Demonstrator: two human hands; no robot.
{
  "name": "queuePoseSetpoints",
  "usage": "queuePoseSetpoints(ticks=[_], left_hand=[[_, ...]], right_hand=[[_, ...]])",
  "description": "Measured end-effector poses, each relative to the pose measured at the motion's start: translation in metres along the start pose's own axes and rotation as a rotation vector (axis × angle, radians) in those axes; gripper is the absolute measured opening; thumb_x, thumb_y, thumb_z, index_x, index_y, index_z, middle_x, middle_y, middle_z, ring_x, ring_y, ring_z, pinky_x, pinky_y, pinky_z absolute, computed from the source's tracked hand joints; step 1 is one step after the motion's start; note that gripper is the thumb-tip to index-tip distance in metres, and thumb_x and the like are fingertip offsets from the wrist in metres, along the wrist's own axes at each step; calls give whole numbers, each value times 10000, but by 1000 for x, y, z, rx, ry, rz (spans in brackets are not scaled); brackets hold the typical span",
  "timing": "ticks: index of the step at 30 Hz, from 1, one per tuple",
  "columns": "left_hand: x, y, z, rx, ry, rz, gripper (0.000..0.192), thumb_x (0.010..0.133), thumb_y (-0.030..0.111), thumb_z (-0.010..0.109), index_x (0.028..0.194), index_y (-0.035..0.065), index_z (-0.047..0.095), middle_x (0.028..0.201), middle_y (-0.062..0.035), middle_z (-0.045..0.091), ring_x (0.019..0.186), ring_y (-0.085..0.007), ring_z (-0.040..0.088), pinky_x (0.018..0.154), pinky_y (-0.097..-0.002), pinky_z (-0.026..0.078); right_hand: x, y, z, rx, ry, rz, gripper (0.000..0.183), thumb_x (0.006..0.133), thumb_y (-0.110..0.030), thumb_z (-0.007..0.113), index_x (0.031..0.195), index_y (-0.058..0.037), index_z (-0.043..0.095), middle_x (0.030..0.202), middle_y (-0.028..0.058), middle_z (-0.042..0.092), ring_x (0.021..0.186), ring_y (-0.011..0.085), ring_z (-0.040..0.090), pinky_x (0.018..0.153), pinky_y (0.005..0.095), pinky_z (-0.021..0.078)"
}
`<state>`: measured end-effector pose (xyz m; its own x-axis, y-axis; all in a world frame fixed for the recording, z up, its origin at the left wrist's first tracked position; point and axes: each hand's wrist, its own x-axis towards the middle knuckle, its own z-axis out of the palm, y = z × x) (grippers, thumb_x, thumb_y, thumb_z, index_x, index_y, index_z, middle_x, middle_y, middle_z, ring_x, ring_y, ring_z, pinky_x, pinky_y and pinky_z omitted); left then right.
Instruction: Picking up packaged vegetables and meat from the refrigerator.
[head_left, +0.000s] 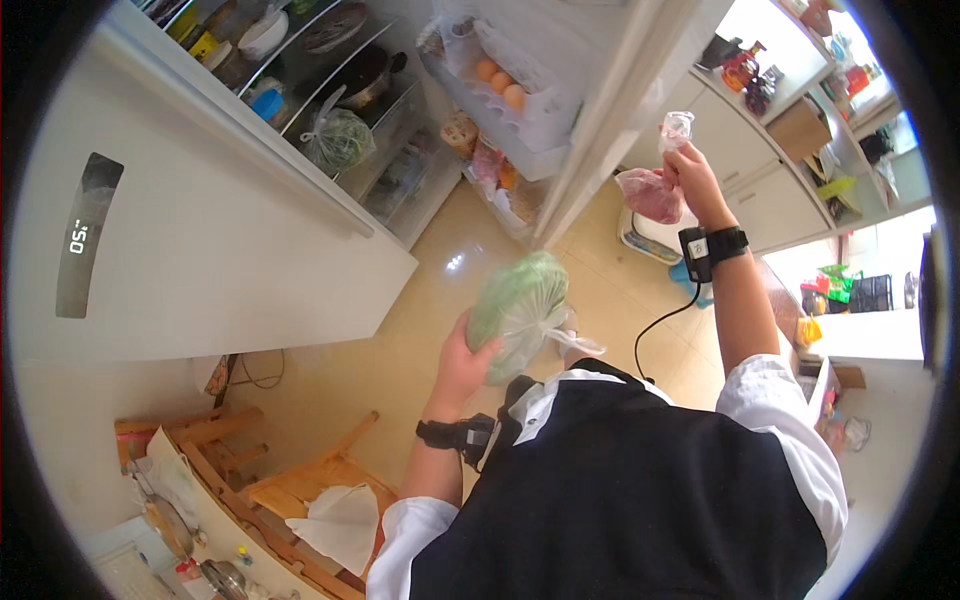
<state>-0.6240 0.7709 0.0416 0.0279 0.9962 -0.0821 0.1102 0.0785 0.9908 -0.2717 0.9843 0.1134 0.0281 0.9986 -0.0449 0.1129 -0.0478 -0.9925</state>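
My left hand holds a clear plastic bag of green vegetables, slightly blurred, its tied end pointing right. At the upper right, my right hand grips the neck of a plastic bag of pinkish-red meat, which hangs beside the fist. Ahead stands a refrigerator with its door swung out. Eggs sit in a tray on the door. Another bag of greens lies on a shelf inside, near a dark pot.
A second refrigerator door with a lit display is at the left. A wooden chair and a table are at lower left. White cabinets and a lidded container stand at right; a black cable hangs from my right wrist.
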Motion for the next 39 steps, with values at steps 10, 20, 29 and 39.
queuePoseSetpoints(ticks=[10, 20, 29, 39], left_hand=[[52, 30, 20, -46, -179, 218, 519, 694, 19, 611, 1198, 30, 483, 1361, -145, 325, 1086, -235, 502, 892, -311, 405], [126, 91, 56, 417, 162, 520, 373, 661, 73, 617, 1032, 103, 603, 1405, -300, -42, 809, -339, 620, 737, -322, 489], [126, 82, 16, 527, 162, 476, 353, 646, 86, 629, 998, 108, 635, 1411, -273, -80, 867, -335, 613, 773, -334, 499], [117, 86, 12, 595, -30, 528, 335, 622, 82, 643, 956, 100, 654, 1426, -244, -67, 842, -344, 619, 740, -367, 497]], right_hand=[[-137, 40, -78, -46, 87, 149, 397, 844, -84, 445, 1238, -64, 491, 605, -56, 394, 497, 36, 344, 450, 180, 323], [-233, 121, -202, -76, 405, 260, 345, 837, -126, 428, 1156, -79, 550, 607, -54, 381, 486, 42, 352, 431, 186, 318], [-243, 156, -234, -542, 305, 48, 76, 735, 66, 434, 684, 10, 436, 732, 52, 397, 508, 115, 391, 528, 265, 469], [-198, 97, -147, -11, 255, 139, 212, 794, 33, 442, 990, 2, 519, 730, -14, 377, 533, 78, 358, 599, 239, 421]])
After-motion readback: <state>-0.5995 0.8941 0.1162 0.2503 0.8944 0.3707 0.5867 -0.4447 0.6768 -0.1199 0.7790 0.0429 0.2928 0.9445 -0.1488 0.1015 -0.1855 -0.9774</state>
